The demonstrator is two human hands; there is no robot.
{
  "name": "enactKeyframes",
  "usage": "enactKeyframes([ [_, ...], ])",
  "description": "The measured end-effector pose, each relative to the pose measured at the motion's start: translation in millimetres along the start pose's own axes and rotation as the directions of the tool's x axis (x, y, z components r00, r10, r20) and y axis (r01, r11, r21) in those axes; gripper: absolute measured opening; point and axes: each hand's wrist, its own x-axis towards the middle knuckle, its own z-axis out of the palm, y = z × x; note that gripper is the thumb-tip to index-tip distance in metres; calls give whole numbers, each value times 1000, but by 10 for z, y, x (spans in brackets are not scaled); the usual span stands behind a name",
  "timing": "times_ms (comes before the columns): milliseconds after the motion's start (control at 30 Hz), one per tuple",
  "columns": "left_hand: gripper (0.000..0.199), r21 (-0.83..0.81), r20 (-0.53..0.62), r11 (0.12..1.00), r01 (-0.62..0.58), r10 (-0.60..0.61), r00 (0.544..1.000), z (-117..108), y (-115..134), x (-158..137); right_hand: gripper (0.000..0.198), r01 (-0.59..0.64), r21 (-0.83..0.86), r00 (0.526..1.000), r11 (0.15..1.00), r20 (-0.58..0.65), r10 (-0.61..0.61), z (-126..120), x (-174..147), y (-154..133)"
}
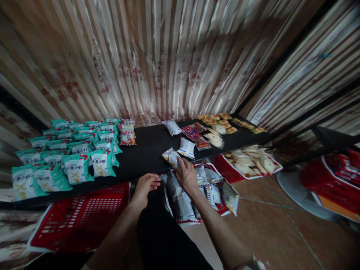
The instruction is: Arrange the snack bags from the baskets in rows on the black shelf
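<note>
One packet [170, 156] touches the right hand [186, 175], beyond the left hand [145, 187]; whether either pinches, I can't tell.

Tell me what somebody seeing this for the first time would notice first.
Probably the rows of teal packets, crowding the left end of the black shelf. Next would come the two bare hands at its front edge, the right hand touching a striped-edge packet and the left hand just to the left. The bright red basket below the teal rows stands out too.
</note>
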Motion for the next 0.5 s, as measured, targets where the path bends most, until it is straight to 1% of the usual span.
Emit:
enactKeyframes([
  [67,9,3,9,1000,-3,3,1000,5,-1,7,60,-39,165,999,985,1,40,-60,17,-79],
  [100,9,3,13,1000,-4,4,1000,5,-1,9,60,-78,274,997,958,12,78,-89,24,-126],
  [133,9,1,14,1000,-8,8,1000,0,-2,9,59,-133,400,991,907,43,126,-118,30,-175],
  [167,9,-2,13,1000,-13,13,1000,-11,-1,8,59,-202,535,979,821,103,174,-148,33,-226],
  [200,10,-7,10,1000,-19,19,1000,-26,1,6,59,-283,660,959,696,192,208,-179,34,-275],
  [233,12,-11,4,1000,-28,28,1000,-45,5,3,58,-370,756,929,539,299,219,-210,32,-323],
  [267,16,-16,3,999,-38,38,999,-65,10,-2,56,-452,812,892,369,404,204,-240,27,-368],
  [300,21,-22,10,999,-49,49,999,-84,16,-7,53,-519,829,854,207,492,169,-268,19,-408],
  [333,26,-32,28,998,-63,64,998,-101,23,-13,51,-568,820,820,70,557,128,-290,8,-445],
  [367,32,-48,58,996,-77,79,995,-114,30,-19,48,-603,797,793,-33,603,84,-306,-5,-478],
  [400,37,-70,95,993,-91,97,991,-121,37,-26,46,-625,773,774,-107,632,44,-314,-21,-507],
  [433,41,-97,132,990,-104,116,984,-123,45,-32,45,-639,753,762,-155,648,7,-316,-38,-534],
  [467,44,-128,162,985,-114,134,978,-122,55,-39,45,-648,741,755,-177,655,-22,-311,-56,-558],
  [500,46,-161,176,979,-122,150,973,-117,67,-45,44,-656,733,750,-177,660,-44,-301,-75,-579],
])
